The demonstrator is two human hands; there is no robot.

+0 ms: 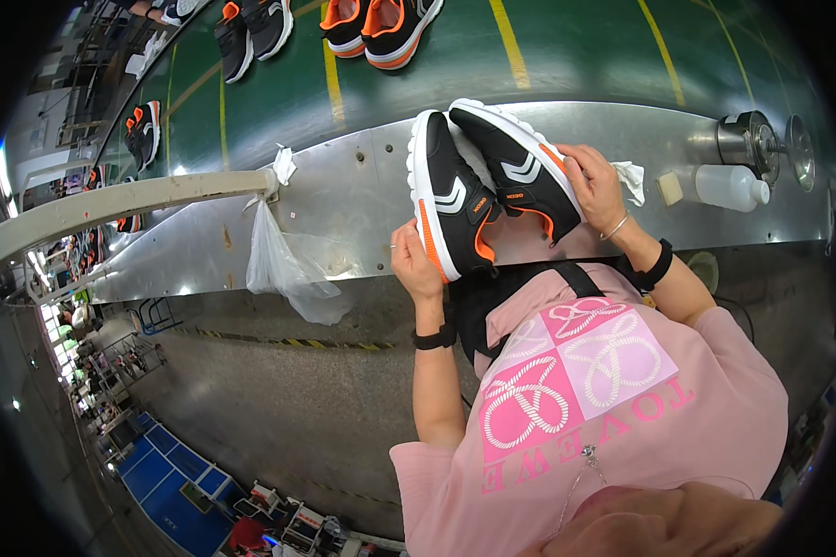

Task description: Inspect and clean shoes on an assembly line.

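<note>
Holding black sneakers (450, 190) (534, 167), both hands (418, 263) (598, 188) at a metal ledge (358, 209) between green belt (585, 56) and grey floor (288, 399)

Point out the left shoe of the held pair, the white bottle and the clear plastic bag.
Left shoe (450, 198), head view: white marking on its upper.
White bottle (724, 187), head view: middle of its body.
Clear plastic bag (274, 258), head view: its hanging body.
</note>
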